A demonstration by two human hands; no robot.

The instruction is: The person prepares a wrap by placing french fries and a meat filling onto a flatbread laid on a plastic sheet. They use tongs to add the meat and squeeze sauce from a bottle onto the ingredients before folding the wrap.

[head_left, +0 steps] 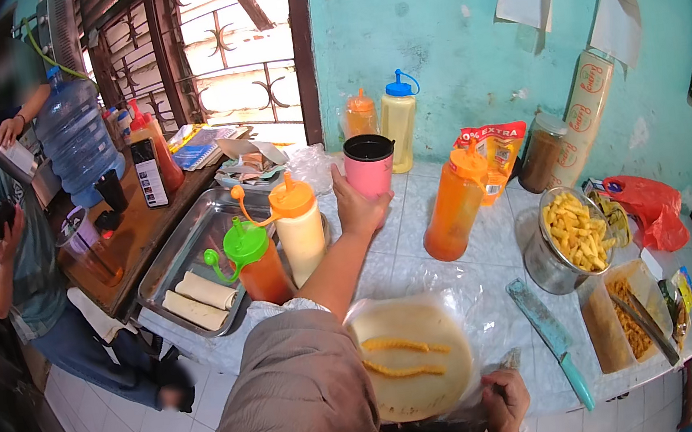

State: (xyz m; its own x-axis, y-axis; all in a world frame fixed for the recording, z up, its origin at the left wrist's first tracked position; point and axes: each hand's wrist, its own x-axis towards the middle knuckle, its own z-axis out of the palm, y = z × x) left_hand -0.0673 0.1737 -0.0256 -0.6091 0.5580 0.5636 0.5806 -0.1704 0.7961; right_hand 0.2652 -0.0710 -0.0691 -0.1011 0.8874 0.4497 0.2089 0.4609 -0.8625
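Note:
My left arm reaches forward, and my left hand (364, 202) is wrapped round a pink cup (369, 175) with a black rim at the back of the table. Below it, close to me, a round flatbread (417, 390) lies on clear plastic, with two wavy yellow-orange strips (403, 347) across it. At the flatbread's lower right, my right hand (505, 401) is closed beside the plastic's edge; what its fingers hold is unclear. Left of my forearm stand a squeeze bottle of cream sauce (301, 235) and a green-capped bottle of red-orange sauce (258, 267).
A metal tray (156, 286) with two rolled wraps sits left. An orange sauce bottle (454, 212), a pot of fries (575, 231), a cleaver-like knife (544, 325) and a box of shredded filling (636, 326) stand or lie right. Another person (49, 281) stands at left holding a phone.

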